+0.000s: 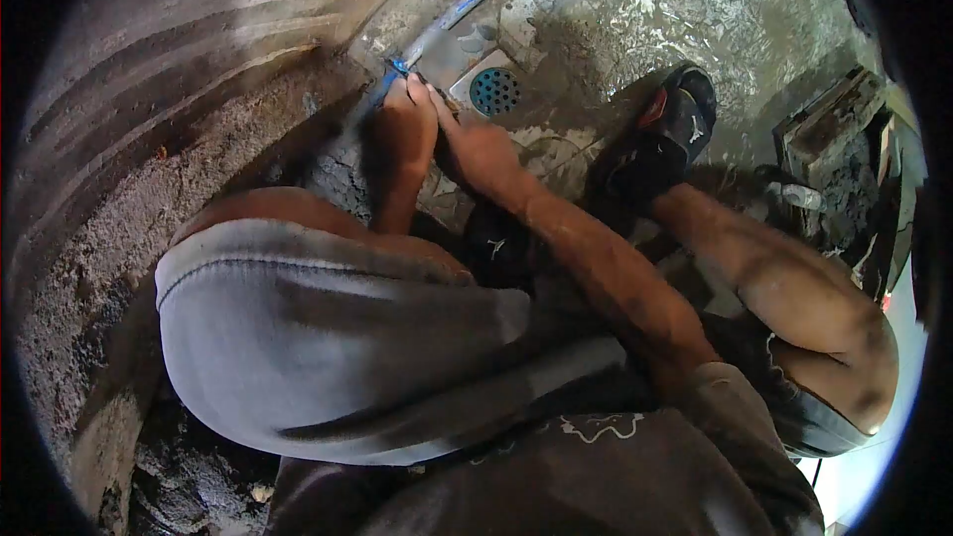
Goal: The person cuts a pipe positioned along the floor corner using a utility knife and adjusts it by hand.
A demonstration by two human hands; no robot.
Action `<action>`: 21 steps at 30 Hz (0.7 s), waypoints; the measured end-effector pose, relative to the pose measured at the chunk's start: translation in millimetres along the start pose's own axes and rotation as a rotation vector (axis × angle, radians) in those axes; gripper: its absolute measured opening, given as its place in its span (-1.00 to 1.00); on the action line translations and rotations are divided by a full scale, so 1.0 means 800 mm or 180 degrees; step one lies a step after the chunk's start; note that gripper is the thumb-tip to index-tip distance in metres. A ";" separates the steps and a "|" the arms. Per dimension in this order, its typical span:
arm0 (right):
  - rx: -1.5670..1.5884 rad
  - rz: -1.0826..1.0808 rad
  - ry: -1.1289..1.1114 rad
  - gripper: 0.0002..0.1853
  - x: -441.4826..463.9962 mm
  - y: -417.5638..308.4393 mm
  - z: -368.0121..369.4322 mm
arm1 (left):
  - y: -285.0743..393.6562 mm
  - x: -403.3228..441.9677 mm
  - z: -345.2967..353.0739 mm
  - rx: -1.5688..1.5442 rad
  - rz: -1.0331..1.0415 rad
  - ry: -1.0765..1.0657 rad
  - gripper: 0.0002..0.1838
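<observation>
At the foot of the wall, my left hand (409, 111) is closed, its fingertips at a small bright blue piece (399, 67) that lies against a blue-streaked strip (467, 6). My right hand (481, 151) is closed too and presses close beside the left, its fingers reaching to the same spot. A thin brownish edge shows by the right hand, but what either hand grips is mostly hidden. Just right of the fingers, a round drain cover (495, 91) with several holes sits in a pale square tile (486, 62).
A rough, curved wall (199, 60) rises on the left. The wet, muddy floor (695, 10) spreads ahead. My dark shoe (688, 114) stands right of the drain. At the right lies a wooden-edged box (839, 119) with grey mortar-like material.
</observation>
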State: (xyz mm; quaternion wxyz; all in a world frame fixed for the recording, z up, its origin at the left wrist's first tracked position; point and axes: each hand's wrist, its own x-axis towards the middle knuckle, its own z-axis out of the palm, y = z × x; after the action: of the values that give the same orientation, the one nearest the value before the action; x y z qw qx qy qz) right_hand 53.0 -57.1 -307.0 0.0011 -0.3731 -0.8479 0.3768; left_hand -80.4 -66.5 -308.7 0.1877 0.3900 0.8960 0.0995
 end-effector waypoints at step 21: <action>0.0827 0.0683 -0.0382 -0.58 0.002 0.011 -0.005 | 0.015 -0.003 -0.011 0.0157 0.0019 -0.0308 -0.62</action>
State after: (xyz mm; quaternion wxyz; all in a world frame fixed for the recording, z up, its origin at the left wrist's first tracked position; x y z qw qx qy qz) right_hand 58.6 -49.6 -310.6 -0.0415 -0.4350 -0.7459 0.5027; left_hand -74.5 -60.4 -296.5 0.2209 0.4015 0.8868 0.0590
